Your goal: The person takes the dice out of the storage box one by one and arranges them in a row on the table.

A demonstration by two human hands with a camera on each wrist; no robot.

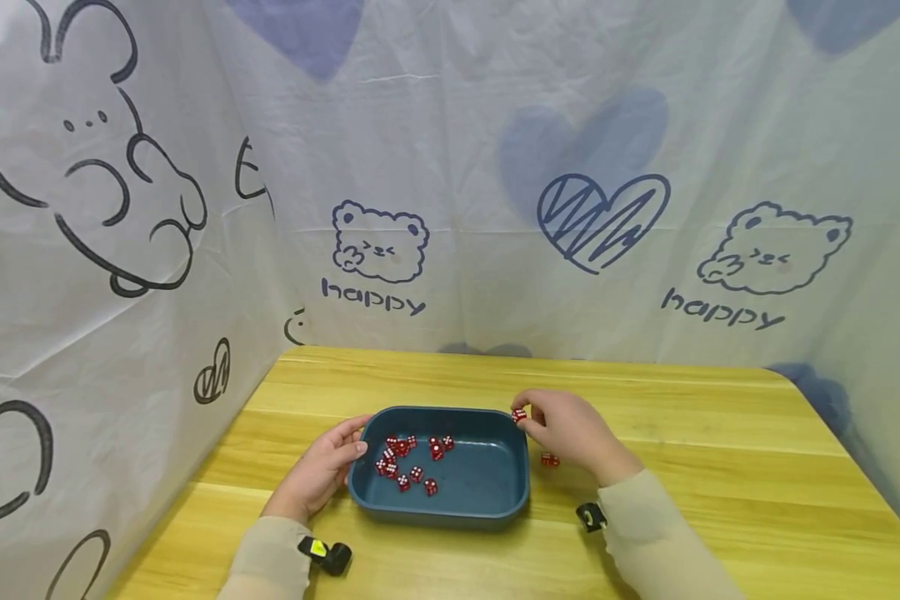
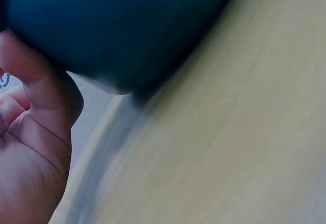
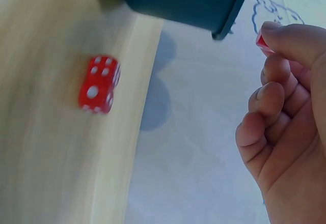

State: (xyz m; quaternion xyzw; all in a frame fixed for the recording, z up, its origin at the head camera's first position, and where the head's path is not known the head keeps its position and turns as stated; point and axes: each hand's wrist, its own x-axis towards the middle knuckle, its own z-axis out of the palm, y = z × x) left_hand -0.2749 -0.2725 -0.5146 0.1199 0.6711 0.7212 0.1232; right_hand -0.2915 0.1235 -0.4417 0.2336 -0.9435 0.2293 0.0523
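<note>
A dark teal rectangular tray (image 1: 487,467) stands on the table, with several red dice (image 1: 402,482) with white pips lying mostly in its left half. My left hand (image 1: 320,467) holds the tray at its left end, thumb by the rim and fingers around the outer wall. At the tray's far right corner, my right hand (image 1: 570,429) pinches a red die (image 3: 262,43) between thumb and fingertips, level with the rim. Two more red dice (image 3: 100,84) sit side by side on the table to the right of the tray, below the right hand.
The yellow wood-grain table (image 1: 705,467) reaches back to a white printed cloth (image 1: 465,275) hanging behind it. Another cloth wall (image 1: 142,358) runs along the left side. A black wrist camera (image 1: 330,556) sits on the left sleeve, another (image 1: 591,517) on the right.
</note>
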